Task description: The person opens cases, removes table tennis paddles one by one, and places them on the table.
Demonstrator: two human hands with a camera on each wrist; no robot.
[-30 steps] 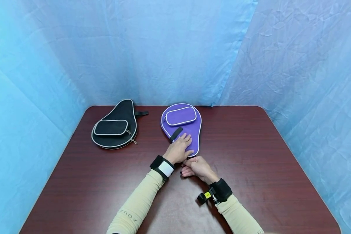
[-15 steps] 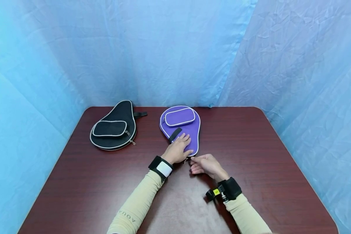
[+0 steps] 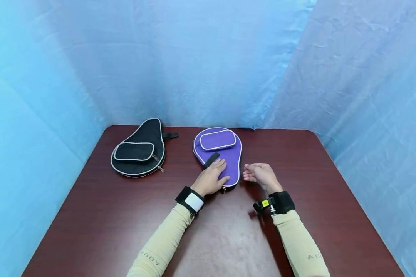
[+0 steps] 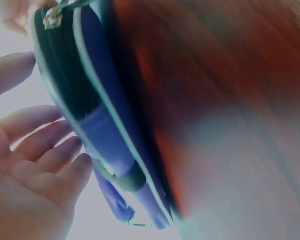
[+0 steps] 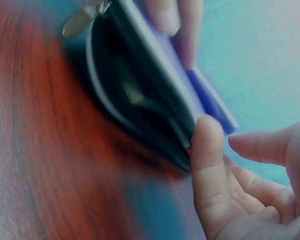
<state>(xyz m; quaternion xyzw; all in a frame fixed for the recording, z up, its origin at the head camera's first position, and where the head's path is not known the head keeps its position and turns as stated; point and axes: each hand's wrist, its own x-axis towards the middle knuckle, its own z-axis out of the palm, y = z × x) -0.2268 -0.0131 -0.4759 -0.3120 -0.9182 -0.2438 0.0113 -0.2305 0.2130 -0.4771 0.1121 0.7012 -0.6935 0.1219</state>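
Observation:
A purple table tennis bat case [image 3: 233, 161] with white piping lies on the table, its narrow end toward me. My left hand [image 3: 212, 177] rests on that narrow end, fingers spread flat over the fabric beside a black strap [image 3: 212, 159]. The case's zip pull [image 5: 76, 24] hangs at the near end, away from both hands. Beside the case's right edge is my right hand [image 3: 261, 176], its fingers loosely bent. In the right wrist view the case's side gapes, with a pale shape [image 5: 132, 90] in the dark inside; thumb and forefinger stand apart with nothing between them.
To the left lies a black bat case [image 3: 138, 152] with white piping, its strap [image 3: 170, 135] pointing right. Both cases lie near the far edge of the dark red wooden table [image 3: 124, 215]. Blue cloth [image 3: 194, 65] hangs behind and at the sides.
My right hand has left the zip pull at the near end and moved right and farther away, to beside the case's right edge. My left hand stays on the case.

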